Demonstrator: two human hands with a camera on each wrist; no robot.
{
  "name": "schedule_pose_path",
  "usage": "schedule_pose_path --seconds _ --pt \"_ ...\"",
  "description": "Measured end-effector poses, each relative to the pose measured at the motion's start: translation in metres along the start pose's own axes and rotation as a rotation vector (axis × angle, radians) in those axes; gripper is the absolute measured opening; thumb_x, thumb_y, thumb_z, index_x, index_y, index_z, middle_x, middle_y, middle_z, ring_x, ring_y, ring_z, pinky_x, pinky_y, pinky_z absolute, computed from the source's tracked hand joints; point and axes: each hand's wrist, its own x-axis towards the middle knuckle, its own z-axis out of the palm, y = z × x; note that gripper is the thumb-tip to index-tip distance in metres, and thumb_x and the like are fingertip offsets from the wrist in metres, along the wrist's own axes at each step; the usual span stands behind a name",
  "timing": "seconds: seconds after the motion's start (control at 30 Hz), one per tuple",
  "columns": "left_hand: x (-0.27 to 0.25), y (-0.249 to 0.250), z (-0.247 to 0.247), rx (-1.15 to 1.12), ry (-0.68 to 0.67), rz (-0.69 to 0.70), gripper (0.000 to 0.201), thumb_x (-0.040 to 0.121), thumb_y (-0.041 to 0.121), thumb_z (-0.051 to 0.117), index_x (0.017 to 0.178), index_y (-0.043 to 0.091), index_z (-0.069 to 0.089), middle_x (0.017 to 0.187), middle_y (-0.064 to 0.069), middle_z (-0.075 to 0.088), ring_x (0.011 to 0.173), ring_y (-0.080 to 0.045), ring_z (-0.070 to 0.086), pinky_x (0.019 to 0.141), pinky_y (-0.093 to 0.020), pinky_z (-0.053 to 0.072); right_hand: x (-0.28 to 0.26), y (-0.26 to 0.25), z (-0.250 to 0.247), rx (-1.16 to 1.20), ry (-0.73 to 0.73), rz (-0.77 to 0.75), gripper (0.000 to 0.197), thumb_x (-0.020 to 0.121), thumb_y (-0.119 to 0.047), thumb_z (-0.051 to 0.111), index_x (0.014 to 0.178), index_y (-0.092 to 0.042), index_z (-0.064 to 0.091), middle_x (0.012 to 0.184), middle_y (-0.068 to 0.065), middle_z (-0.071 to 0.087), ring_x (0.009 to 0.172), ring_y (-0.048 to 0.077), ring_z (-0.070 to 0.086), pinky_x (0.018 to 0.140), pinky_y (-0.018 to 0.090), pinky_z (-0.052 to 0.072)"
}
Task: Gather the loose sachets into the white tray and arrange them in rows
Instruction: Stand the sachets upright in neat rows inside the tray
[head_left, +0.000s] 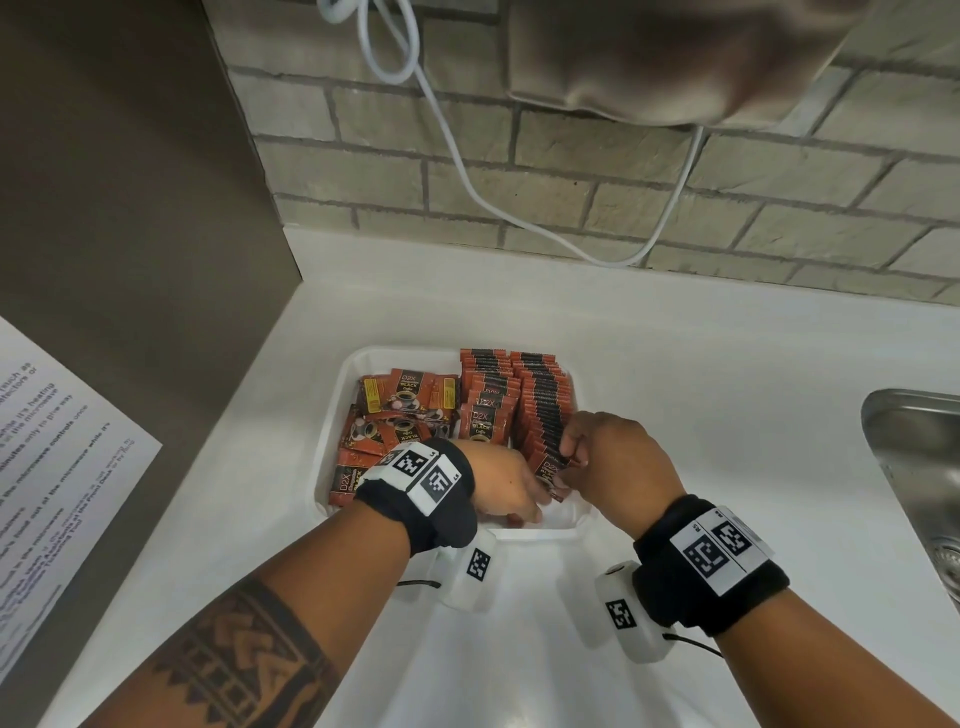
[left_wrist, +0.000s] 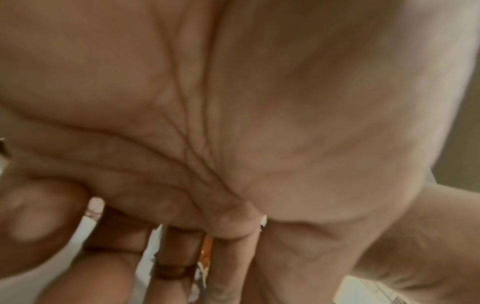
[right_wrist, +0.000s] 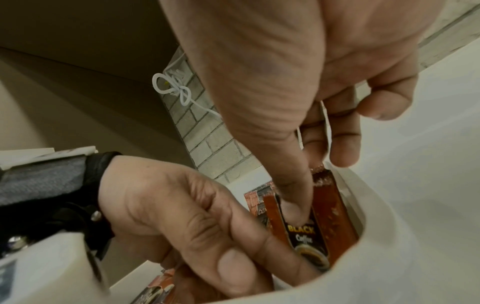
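Two upright rows of sachets (head_left: 540, 400) stand packed on edge along the right side of the white tray (head_left: 345, 384), which sits on the table (head_left: 701, 353) near the back wall; a loose heap of sachets (head_left: 395, 415) lies flat and jumbled in the tray's left half. Step in hand, by my reading: filing one more sachet onto the near end of the right-hand row. Right hand (head_left: 618, 457) is curled, thumb and fingers pinching the front sachet (right_wrist: 306, 232) by its upper part, thumb pressed on its printed face, near the tray's front wall. Left hand (head_left: 506, 486) is low in the tray's near end, just beside it, fingers bent; it seems to steady the same sachet at its lower edge, though the left wrist view is too blurred to confirm a grip. Next move likely calls for seating this sachet upright against the row, then fetching another from the heap. Sink (head_left: 914, 467) well apart at right.
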Motion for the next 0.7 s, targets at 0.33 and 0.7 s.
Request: schedule_pose_path --seconds 0.33,0.7 --pt "-0.006 -0.016 -0.005 -0.108 0.046 -0.058 0.028 0.102 0.032 0.051 0.104 0.022 0.077 0.118 0.000 0.073 0.101 -0.017 0.064 0.084 -0.028 0.050 0.000 -0.017 -0.027 0.091 -0.016 -0.009 0.012 0.083 -0.029 0.074 0.083 -0.025 0.063 0.082 -0.006 0.064 0.072 0.013 0.063 0.065 0.030 0.051" --pt "-0.002 -0.048 -0.015 -0.134 0.193 -0.190 0.036 0.104 0.022 0.046 0.135 0.010 0.062 0.129 -0.008 0.067 0.113 -0.022 0.065 0.099 -0.036 0.053 0.080 -0.071 -0.041 -0.167 -0.152 -0.065 0.021 0.088 -0.013 0.053 0.089 -0.018 0.074 0.094 -0.002 0.071 0.085 0.020 0.065 0.081 0.037 0.058"
